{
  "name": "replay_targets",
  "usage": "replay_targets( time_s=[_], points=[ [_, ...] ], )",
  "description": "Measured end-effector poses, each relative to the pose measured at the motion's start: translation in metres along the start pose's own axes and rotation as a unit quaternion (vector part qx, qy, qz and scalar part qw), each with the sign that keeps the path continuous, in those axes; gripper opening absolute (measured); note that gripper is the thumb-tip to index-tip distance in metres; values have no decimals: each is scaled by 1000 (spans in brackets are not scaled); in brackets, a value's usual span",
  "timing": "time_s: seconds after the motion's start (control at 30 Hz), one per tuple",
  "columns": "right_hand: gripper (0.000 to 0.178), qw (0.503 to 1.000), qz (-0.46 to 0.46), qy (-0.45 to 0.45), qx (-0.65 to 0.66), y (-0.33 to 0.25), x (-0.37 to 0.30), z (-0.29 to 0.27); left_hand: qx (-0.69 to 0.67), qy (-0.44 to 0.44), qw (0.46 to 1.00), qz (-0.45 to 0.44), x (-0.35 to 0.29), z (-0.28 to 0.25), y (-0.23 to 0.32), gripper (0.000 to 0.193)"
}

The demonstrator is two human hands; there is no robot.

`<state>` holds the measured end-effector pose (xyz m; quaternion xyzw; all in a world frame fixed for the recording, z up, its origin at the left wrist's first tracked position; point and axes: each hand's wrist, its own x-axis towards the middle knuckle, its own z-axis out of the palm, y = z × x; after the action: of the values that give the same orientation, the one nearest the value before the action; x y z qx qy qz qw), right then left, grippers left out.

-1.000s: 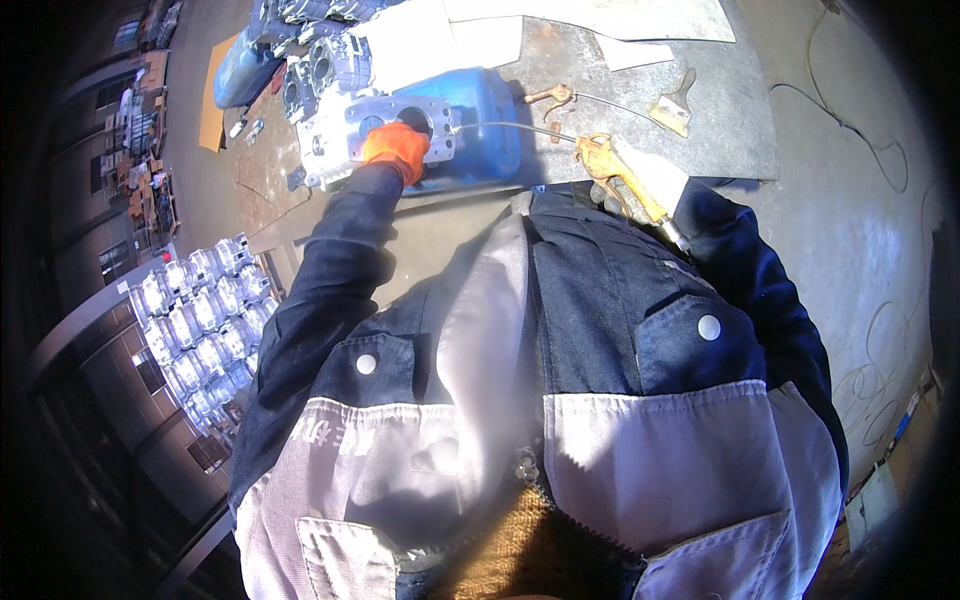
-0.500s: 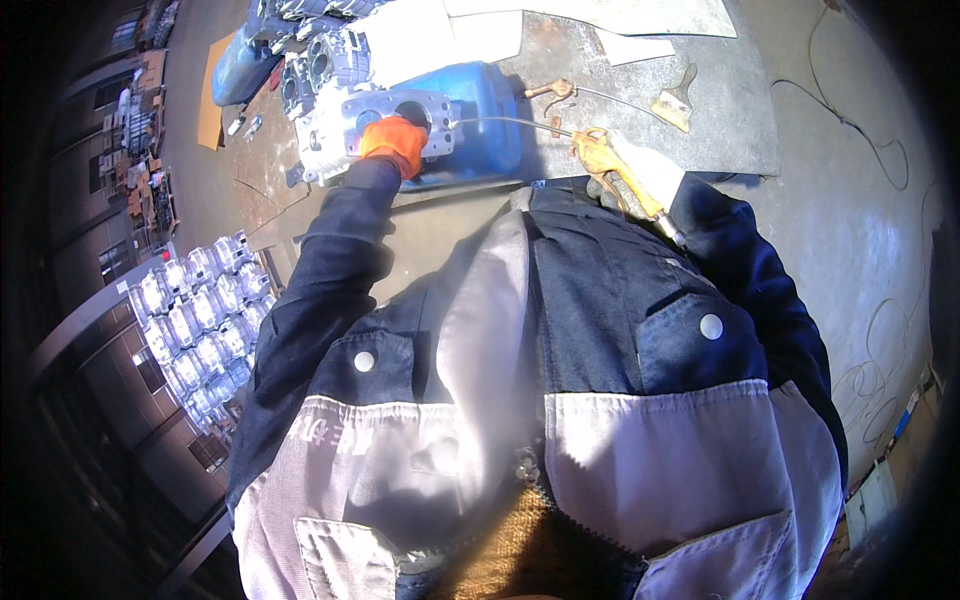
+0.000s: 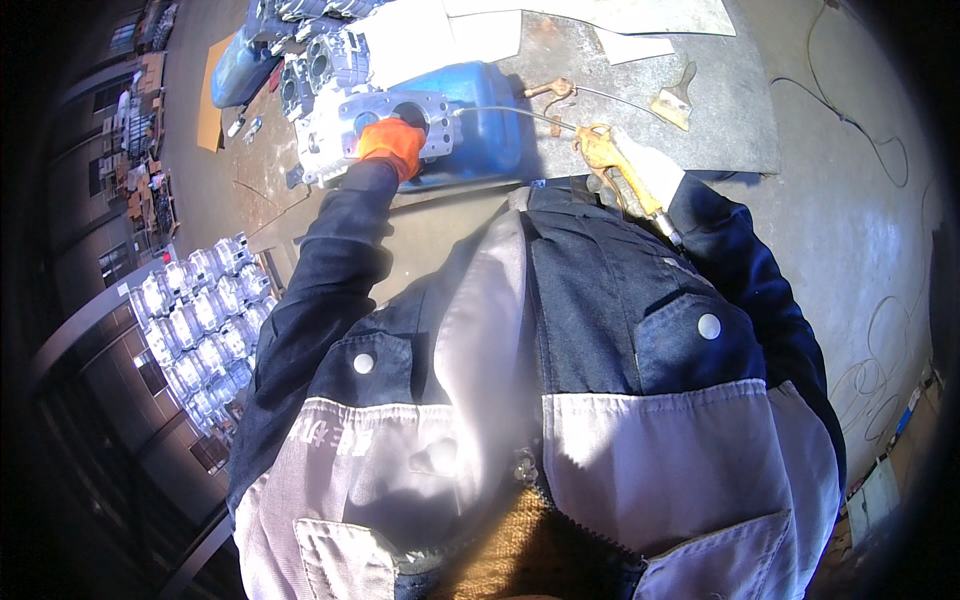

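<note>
My left hand (image 3: 393, 142), in an orange glove, is closed on a silver machined metal casting (image 3: 437, 112) with round bores and bolt holes. The casting rests against a blue plastic container (image 3: 492, 130) on the worktable. In my right hand (image 3: 652, 168), washed out by glare, is a yellow air blow gun (image 3: 622, 172). Its thin metal nozzle tube (image 3: 500, 108) reaches left, with the tip close to the casting's right edge. A hose fitting at the gun's lower end runs toward my right sleeve. The fingers of my right hand are partly hidden behind the gun.
Several grey castings (image 3: 335, 60) stand at the back left of the table (image 3: 735, 120). A second blow gun (image 3: 553, 90) and a brush (image 3: 677, 100) lie to the right. White sheets (image 3: 590, 12) cover the back. Stacked shiny castings (image 3: 205, 325) stand left; hoses (image 3: 850, 120) trail over the floor.
The nozzle tube and blow gun have shifted very slightly, the tube now sloping a little more. The casting and my left hand stay almost in place.
</note>
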<state>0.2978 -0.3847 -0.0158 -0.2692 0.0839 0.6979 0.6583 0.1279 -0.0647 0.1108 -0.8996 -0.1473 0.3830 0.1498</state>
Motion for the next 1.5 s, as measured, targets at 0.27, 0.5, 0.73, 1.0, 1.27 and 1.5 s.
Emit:
replay_targets(
  time_s=[0.27,0.5,0.73,1.0,1.27,1.5],
  points=[
    [49,991,6,-136,11,-4,-1,7,-5,43,999,24,-1,4,-4,27],
    [47,988,-20,66,-137,-10,-9,26,0,-2,1000,-8,-3,-3,0,32],
    [45,991,16,90,-100,-14,-24,14,-9,3,1000,-2,-2,1,-5,31],
    [49,996,-8,67,-58,-23,-58,61,-238,92,967,7,12,7,-70,44],
    [66,983,-52,17,-177,-23,-93,60,-579,191,784,-119,70,187,-161,39],
    [52,941,132,78,-301,-24,-54,84,-615,182,757,-126,83,280,-181,55]
  ],
)
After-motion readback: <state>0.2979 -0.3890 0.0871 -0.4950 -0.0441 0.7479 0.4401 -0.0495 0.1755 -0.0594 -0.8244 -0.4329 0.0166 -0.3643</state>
